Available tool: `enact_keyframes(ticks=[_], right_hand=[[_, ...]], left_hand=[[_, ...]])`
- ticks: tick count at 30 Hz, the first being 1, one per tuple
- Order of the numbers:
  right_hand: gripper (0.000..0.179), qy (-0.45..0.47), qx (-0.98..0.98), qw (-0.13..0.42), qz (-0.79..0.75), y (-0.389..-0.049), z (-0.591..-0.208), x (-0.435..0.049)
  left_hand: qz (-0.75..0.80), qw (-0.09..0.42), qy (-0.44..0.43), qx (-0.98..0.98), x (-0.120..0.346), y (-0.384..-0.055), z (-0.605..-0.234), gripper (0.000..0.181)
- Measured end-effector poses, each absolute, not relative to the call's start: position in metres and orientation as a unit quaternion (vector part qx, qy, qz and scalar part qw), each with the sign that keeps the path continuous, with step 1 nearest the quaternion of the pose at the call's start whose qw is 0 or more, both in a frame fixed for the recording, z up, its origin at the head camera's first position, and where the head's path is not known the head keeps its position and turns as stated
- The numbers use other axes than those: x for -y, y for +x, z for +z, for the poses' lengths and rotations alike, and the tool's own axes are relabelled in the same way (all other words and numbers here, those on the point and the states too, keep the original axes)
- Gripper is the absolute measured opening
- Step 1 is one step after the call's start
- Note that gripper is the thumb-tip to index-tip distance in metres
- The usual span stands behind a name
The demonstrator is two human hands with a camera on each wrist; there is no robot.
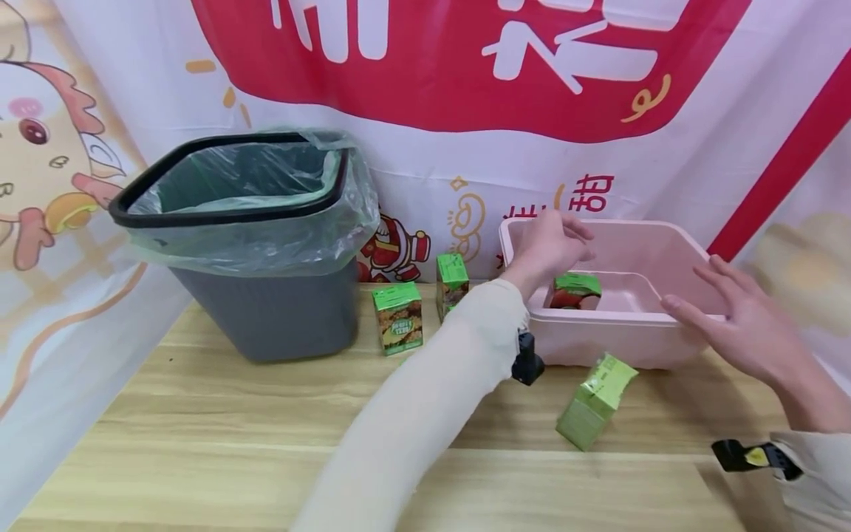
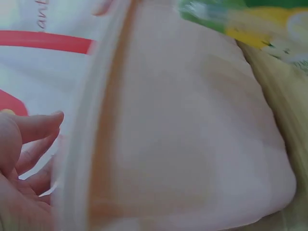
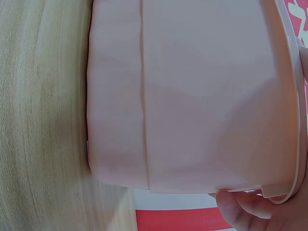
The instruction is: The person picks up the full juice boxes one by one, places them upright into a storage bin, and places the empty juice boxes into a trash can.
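My left hand (image 1: 552,244) hovers inside the left end of a pink plastic bin (image 1: 598,336), its fingers loosely bent with nothing between them. Just below it, a green-topped carton (image 1: 575,291) with a red front sits in the bin. At the bin's right end, my right hand (image 1: 747,318) holds the rim, thumb on the inner side and fingers outside. The right wrist view shows those fingers (image 3: 236,209) past the bin's corner. A light green carton (image 1: 595,403) leans at a tilt in front of the bin; its yellow, lemon-printed side shows in the left wrist view.
Left of the bin stand two green-topped cartons, a brown-fronted one (image 1: 399,319) and another (image 1: 453,281) partly behind my left sleeve. A grey trash can (image 1: 279,310) with a clear liner stands further left. A printed cloth (image 1: 425,118) hangs behind the wooden table (image 1: 199,443).
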State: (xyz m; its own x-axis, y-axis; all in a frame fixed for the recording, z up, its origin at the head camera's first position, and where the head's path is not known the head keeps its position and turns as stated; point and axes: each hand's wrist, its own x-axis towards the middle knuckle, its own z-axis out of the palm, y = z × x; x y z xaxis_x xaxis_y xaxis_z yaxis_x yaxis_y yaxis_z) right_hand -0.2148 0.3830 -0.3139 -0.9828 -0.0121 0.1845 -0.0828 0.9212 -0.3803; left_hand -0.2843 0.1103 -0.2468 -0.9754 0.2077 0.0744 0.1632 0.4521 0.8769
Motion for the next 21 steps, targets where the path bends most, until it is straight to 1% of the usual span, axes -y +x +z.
enact_keyframes(ticks=[2,5,9,12,16,21], right_hand=[[0.093,0.025,0.976,0.093,0.197,-0.215,-0.313,-0.384],[0.093,0.026,0.975,0.096,0.197,-0.214,-0.311,-0.385],[0.092,0.024,0.977,0.094,0.191,-0.214,-0.31,-0.385],[0.092,0.024,0.978,0.092,0.186,-0.214,-0.31,-0.384],[0.093,0.023,0.979,0.087,0.184,-0.213,-0.312,-0.384],[0.093,0.021,0.979,0.082,0.183,-0.213,-0.313,-0.384]], left_hand=[[0.523,0.021,0.111,-0.845,-0.105,-0.28,-0.237,0.012],[0.52,0.015,0.114,-0.846,-0.094,-0.275,-0.225,0.014],[0.54,0.032,0.126,-0.831,-0.077,-0.268,-0.214,0.019],[0.552,0.044,0.13,-0.822,-0.063,-0.263,-0.211,0.018],[0.555,0.048,0.133,-0.82,-0.044,-0.255,-0.21,0.016],[0.569,0.048,0.147,-0.808,-0.026,-0.244,-0.213,0.02]])
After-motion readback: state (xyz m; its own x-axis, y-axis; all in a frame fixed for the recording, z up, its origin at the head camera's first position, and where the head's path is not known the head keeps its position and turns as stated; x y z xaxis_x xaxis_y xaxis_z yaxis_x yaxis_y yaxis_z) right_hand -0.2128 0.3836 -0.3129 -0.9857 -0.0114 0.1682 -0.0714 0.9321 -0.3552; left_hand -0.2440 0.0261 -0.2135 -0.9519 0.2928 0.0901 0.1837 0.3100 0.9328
